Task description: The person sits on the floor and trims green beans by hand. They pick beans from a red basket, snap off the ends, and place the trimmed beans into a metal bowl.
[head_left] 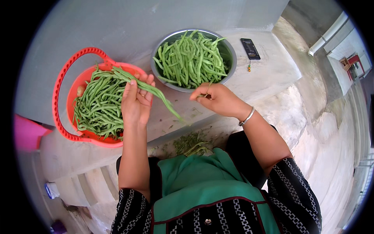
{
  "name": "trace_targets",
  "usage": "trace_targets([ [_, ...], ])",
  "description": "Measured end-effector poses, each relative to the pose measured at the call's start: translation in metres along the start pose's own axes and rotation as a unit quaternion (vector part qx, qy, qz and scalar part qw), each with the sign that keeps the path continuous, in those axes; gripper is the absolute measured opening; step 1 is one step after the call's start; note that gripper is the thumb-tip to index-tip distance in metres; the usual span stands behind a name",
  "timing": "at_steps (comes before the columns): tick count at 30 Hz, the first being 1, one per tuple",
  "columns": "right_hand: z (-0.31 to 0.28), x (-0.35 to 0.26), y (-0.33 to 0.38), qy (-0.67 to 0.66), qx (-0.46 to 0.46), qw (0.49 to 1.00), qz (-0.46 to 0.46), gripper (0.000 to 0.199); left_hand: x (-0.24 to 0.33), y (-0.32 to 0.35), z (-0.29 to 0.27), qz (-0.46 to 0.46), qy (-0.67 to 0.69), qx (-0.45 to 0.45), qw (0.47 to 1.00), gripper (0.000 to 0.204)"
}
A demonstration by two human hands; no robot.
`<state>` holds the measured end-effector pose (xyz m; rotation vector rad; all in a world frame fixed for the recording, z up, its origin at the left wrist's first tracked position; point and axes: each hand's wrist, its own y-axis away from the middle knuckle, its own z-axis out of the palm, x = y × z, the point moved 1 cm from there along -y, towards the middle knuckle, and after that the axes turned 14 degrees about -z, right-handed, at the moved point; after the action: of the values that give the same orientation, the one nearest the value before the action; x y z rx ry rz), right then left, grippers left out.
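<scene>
My left hand (136,102) is closed around a small bunch of long green beans (159,93), their tips pointing down to the right. Under and beside it stands a red plastic basket (55,97) with a raised handle, filled with green beans (97,105). My right hand (222,100), with a silver bangle at the wrist, pinches a thin green bean scrap (209,89) just below the metal bowl (233,58). A heap of green beans (191,58) fills that bowl. The two hands are apart.
A black phone (250,48) with a beaded charm lies right of the bowl on the concrete ledge (269,70). Bean trimmings (191,143) litter the ground below the ledge's edge. A pink container (29,132) is at far left, and a grey wall (117,23) rises behind.
</scene>
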<state>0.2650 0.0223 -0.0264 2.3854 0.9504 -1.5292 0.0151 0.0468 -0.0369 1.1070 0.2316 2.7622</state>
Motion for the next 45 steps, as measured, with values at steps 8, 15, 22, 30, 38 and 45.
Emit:
trace_targets([
  [8, 0.003, 0.002, -0.011, -0.037, 0.082, 0.995, -0.044, 0.022, 0.014, 0.002, 0.011, 0.050, 0.042, 0.039, 0.997, 0.023],
  [15, 0.040, -0.011, -0.027, 0.060, 0.054, 0.975, -0.208, 0.012, 0.004, 0.005, 0.008, 0.032, 0.050, -0.011, 0.998, 0.021],
  [22, 0.037, 0.001, -0.035, 0.082, 0.148, 0.984, -0.055, 0.012, -0.006, 0.037, 0.040, 0.154, -0.109, -0.088, 0.978, 0.021],
  [30, 0.035, 0.009, -0.018, -0.078, -0.014, 0.996, -0.035, 0.014, 0.023, 0.033, 0.030, 0.261, -0.148, 0.014, 0.954, 0.022],
  [38, 0.039, -0.002, -0.024, -0.006, 0.081, 0.994, -0.078, 0.022, 0.021, 0.028, 0.023, 0.249, -0.147, 0.034, 0.957, 0.022],
  [45, 0.049, 0.006, -0.025, 0.140, 0.063, 0.978, -0.142, 0.018, 0.014, 0.026, 0.027, 0.241, -0.161, 0.040, 0.956, 0.022],
])
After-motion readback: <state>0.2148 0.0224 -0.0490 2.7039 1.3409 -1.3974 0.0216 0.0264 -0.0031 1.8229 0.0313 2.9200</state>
